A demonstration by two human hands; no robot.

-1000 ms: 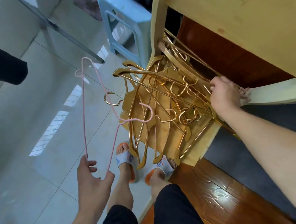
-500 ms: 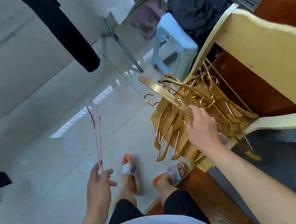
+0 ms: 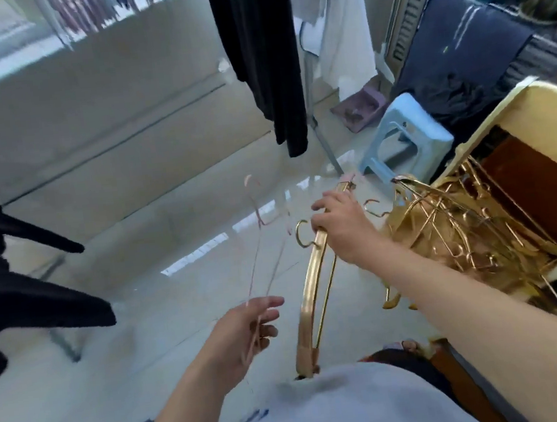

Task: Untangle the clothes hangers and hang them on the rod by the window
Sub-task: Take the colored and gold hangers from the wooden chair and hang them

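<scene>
Hangers in hand number two: right hand [image 3: 344, 228] grips one gold metal hanger [image 3: 312, 283], left hand [image 3: 245, 331] fingers pinch one thin pink wire hanger [image 3: 262, 264]. The gold tangled pile [image 3: 471, 231], uncountable, lies on the chair. Next: carry both to the rod.

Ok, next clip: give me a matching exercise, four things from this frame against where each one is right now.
Things:
1. pink wire hanger
2. gold hanger
3. tangled gold hangers
4. blue stool

Places:
A. piled on the chair at right
B. gripped by the right hand
C. on the floor behind the pile
D. pinched in the left hand

Pairs: 1-D, 2-B, 3-A, 4-C
</scene>
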